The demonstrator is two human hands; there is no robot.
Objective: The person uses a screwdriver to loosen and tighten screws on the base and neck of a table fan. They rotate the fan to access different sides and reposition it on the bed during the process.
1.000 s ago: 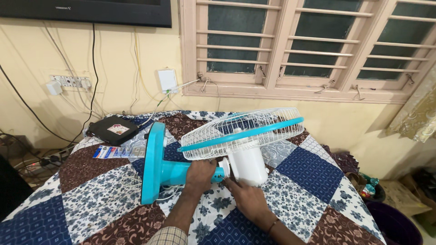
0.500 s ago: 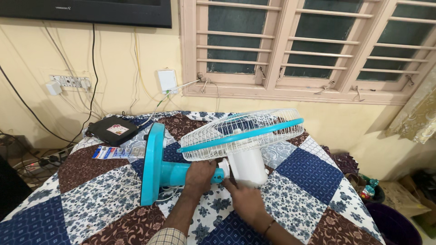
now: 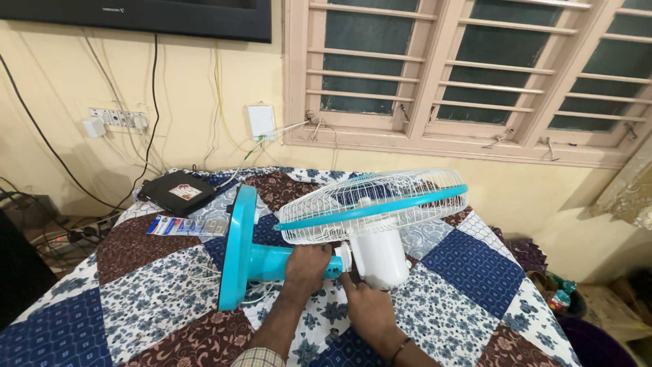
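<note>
A table fan lies on its side on a patchwork quilt point(image 3: 468, 272). Its round turquoise base point(image 3: 234, 248) stands on edge at the left, and its white wire cage with a turquoise rim point(image 3: 370, 207) faces up at the right. My left hand point(image 3: 305, 266) is wrapped around the turquoise stem point(image 3: 268, 261) close to the white motor housing point(image 3: 377, 257). My right hand point(image 3: 363, 302) rests just below the joint between stem and housing, with its fingertips touching the joint.
A black box point(image 3: 176, 192) and a blue-and-white packet point(image 3: 187, 225) lie at the quilt's far left. Cables hang from a wall socket strip point(image 3: 115, 121) and pile up on the floor at the left. A barred window runs behind.
Both hands stay on the fan's stem and joint. The fan's cage has shifted only slightly.
</note>
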